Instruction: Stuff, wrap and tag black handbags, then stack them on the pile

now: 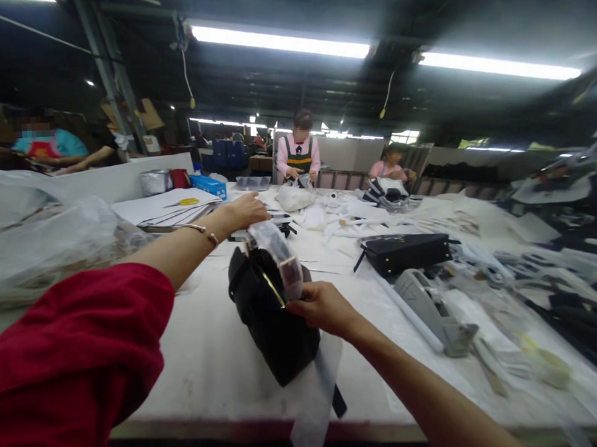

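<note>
A black handbag [279, 331] stands tilted on the white worktable in front of me, with a gold-coloured strip along its top opening. Its handle [276, 248] arches up under a translucent white wrapping. My right hand [325, 307] pinches the bag's upper edge at the near end of the strip, beside the wrapped handle. Beyond the bag, my left hand [249, 211] bends downward above the handle's far end, fingers curled. Its fingertips are hidden, so what they hold cannot be made out. A pale translucent sheet [315, 403] hangs from the bag's right side over the table edge.
Right of the bag are a grey tape dispenser [433, 313] and another black bag [405, 251]. Yellow-handled scissors [187, 202] lie on stacked sheets at left, near a blue box [209, 186]. Plastic wrapping [44, 237] fills the far left. Co-workers sit across the table.
</note>
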Tool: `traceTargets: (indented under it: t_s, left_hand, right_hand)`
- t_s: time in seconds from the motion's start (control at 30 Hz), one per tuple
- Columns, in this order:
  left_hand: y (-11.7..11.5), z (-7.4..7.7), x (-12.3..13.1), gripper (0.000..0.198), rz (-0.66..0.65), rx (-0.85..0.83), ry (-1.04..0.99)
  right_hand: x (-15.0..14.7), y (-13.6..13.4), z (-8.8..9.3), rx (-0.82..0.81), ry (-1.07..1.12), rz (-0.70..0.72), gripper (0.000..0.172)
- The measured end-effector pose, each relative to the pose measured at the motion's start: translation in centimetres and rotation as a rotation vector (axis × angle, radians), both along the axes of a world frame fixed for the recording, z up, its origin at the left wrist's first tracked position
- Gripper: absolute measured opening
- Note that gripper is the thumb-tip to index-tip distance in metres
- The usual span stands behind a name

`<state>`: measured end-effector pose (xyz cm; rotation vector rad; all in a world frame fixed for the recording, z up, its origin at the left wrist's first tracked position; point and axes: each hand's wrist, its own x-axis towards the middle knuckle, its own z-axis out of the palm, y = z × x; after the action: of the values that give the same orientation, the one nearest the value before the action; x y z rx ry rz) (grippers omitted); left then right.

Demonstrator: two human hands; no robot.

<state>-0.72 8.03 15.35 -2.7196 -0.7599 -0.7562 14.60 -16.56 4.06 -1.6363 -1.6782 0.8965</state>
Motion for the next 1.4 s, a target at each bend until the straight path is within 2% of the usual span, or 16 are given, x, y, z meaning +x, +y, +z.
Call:
traceTargets:
  t_s: [0.1, 0.2, 0.27, 0.37, 0.47, 0.57, 0.63, 0.77, 0.83, 0.9, 0.97, 1.03, 1.13, 1.23, 1.3, 1.4]
  left_hand:
    - [-0.4, -1.3, -1.7, 0.018, -0.083, 0.018, 0.158]
    - [-2.4, -4.2, -5.1, 0.023, 0.035, 0.021, 0.021]
    - [-5.6, -7.6, -7.8, 0.026, 0.197, -0.082, -0.235]
    - [-12.8, -14.6, -10.3, 0.030, 0.307, -0.391, -0.603]
    - [-20.1, -21.4, -9.9, 0.046, 0.201, -0.636, -0.659]
    - [-23.3, -24.8, -7.6, 0.080, 0.153, -0.661, -0.620]
    - [-22.5, -25.0, -6.2, 0.081, 0.159, -0.614, -0.612]
    - [-19.3, -23.1, -5.0, 0.072, 0.174, -0.531, -0.594]
    - [-19.6, -22.1, -4.8, 0.062, 0.163, -0.467, -0.638]
    - [-21.7, -21.2, -4.6, 0.044, 0.139, -0.457, -0.720]
    - [-24.7, -20.6, -4.5, 0.026, 0.114, -0.568, -0.791]
    - [-27.8, -20.1, -4.3, 0.023, 0.077, -0.751, -0.804]
    - [-31.1, -19.9, -3.6, 0.056, -0.042, -1.000, -0.726]
    - [-32.6, -20.2, -3.0, 0.091, -0.085, -1.161, -0.680]
    - [-32.8, -20.6, -2.9, 0.077, -0.022, -1.239, -0.708]
    - [-32.4, -21.2, -3.4, 0.039, 0.037, -1.448, -0.841]
  right_hand:
    - [-0.3, -0.7, -1.6, -0.041, 0.121, -0.027, 0.014]
    - [-0.9, -1.6, -2.4, 0.074, -0.060, -0.008, 0.017]
    - [-1.1, -2.2, -2.4, 0.131, -0.269, -0.024, 0.022]
    - [-1.1, -2.6, -2.6, 0.140, -0.425, -0.080, 0.032]
    - [-1.0, -2.3, -3.3, 0.135, -0.282, -0.111, 0.030]
    - [-0.8, -1.6, -4.1, 0.136, -0.100, -0.138, 0.028]
    - [-0.5, -1.3, -4.5, 0.161, -0.015, -0.162, 0.035]
    - [-0.2, -2.0, -4.6, 0.145, 0.345, -0.285, 0.072]
    - [-0.2, -3.0, -4.3, 0.114, 0.631, -0.371, 0.076]
    - [-0.4, -4.1, -4.0, 0.089, 0.904, -0.389, 0.068]
    - [-0.9, -5.1, -3.9, 0.048, 1.099, -0.337, 0.056]
    - [-1.9, -5.7, -4.0, 0.003, 1.210, -0.290, 0.046]
    - [-3.9, -6.1, -4.8, 0.029, 1.281, -0.350, 0.039]
    - [-5.8, -6.1, -5.8, 0.085, 1.308, -0.455, 0.036]
    - [-6.1, -6.2, -6.3, 0.076, 1.334, -0.468, 0.035]
    - [-5.3, -6.8, -6.8, 0.002, 1.336, -0.383, 0.037]
